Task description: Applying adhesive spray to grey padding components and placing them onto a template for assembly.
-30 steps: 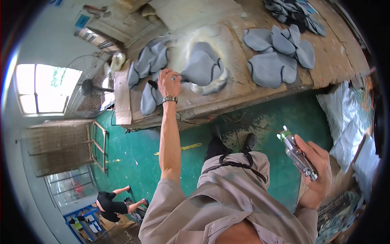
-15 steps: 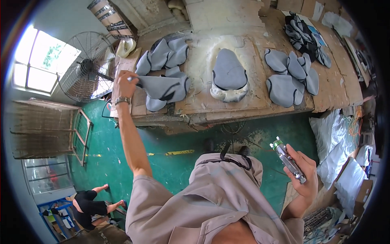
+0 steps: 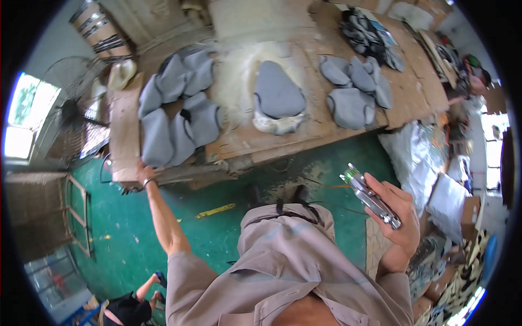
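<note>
Two hands are occupied: the right hand (image 3: pixel 399 217) is wrapped around a metal staple gun (image 3: pixel 371 196), away from the worktop (image 3: pixel 255 142); the left hand (image 3: pixel 145 175) reaches the grey seat covers (image 3: pixel 176 122) at its near edge, finger state unclear.

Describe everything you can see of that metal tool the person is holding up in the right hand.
The metal tool is a long, silvery, boxy device, perhaps a stapler, with a greenish tip at its upper left end. It lies tilted, running from upper left to lower right. The right hand grips its lower end, fingers wrapped around it. It is held in the air above the green floor.
</note>
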Action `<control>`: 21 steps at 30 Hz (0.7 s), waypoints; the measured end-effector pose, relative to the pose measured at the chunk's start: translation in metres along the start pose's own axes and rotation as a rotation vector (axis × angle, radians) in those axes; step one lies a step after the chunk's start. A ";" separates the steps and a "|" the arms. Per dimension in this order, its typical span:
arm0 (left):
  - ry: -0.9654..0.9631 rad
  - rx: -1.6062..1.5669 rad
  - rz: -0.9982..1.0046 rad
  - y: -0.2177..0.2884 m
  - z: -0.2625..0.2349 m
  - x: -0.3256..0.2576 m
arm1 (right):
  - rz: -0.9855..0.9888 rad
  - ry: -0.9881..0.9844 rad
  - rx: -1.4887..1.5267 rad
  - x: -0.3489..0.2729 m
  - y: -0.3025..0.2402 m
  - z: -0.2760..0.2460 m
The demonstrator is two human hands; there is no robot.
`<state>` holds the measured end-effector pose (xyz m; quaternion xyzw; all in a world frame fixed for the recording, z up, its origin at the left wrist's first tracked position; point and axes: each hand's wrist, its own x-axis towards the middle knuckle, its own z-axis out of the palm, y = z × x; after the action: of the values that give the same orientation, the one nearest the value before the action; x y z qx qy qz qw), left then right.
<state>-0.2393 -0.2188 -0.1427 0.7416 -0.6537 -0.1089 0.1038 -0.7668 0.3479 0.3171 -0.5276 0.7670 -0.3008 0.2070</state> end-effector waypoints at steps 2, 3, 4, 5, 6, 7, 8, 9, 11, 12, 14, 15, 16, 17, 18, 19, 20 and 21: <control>0.161 -0.295 0.162 -0.011 -0.011 0.025 | -0.003 0.022 0.003 -0.004 0.005 -0.012; 0.286 -0.984 -0.006 0.008 0.012 0.013 | 0.034 0.011 -0.045 0.004 0.002 -0.004; 0.239 -1.003 -0.033 0.014 0.049 -0.004 | 0.056 0.040 -0.089 0.012 0.001 0.003; 0.513 -1.131 -0.341 0.018 0.036 -0.012 | 0.043 0.090 -0.089 0.011 -0.001 -0.002; 0.572 -1.095 -0.326 0.006 0.029 -0.012 | 0.060 0.142 -0.068 0.009 -0.005 -0.009; 0.580 -1.091 -0.319 -0.005 0.028 -0.018 | 0.056 0.145 -0.058 0.005 -0.006 -0.018; 0.577 -1.191 -0.311 -0.005 0.037 -0.035 | 0.036 0.129 -0.090 0.002 -0.006 -0.021; 0.572 -1.290 -0.297 -0.004 0.042 -0.049 | 0.018 0.118 -0.117 -0.002 -0.007 -0.025; 0.447 -1.579 -0.146 -0.029 0.033 -0.082 | 0.027 0.051 -0.033 -0.010 -0.006 -0.040; 0.454 -1.434 -0.175 -0.023 0.052 -0.112 | 0.063 0.054 -0.054 -0.012 -0.007 -0.036; 0.383 -1.215 -0.228 0.004 0.092 -0.182 | 0.130 0.184 -0.082 -0.016 -0.010 -0.024; 0.332 -1.130 -0.256 0.004 0.103 -0.211 | 0.135 0.180 -0.073 -0.015 -0.010 -0.023; 0.293 -1.123 -0.330 0.002 0.113 -0.238 | 0.171 0.205 -0.097 -0.012 -0.013 -0.025; 0.256 -1.116 -0.399 -0.002 0.123 -0.262 | 0.206 0.234 -0.119 -0.011 -0.014 -0.028; 0.173 -1.060 -0.419 0.003 0.135 -0.284 | 0.187 0.156 -0.092 -0.014 -0.019 -0.035; 0.118 -0.991 -0.445 -0.002 0.142 -0.309 | 0.180 0.148 -0.082 -0.012 -0.012 -0.032; 0.070 -0.954 -0.443 0.015 0.158 -0.327 | 0.158 0.136 -0.107 -0.014 -0.018 -0.034; 0.061 -0.897 -0.451 0.010 0.162 -0.345 | 0.114 0.101 -0.101 -0.013 -0.012 -0.029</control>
<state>-0.3393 0.1203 -0.2857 0.7497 -0.3626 -0.3770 0.4054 -0.7724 0.3638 0.3472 -0.4770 0.8196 -0.2754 0.1579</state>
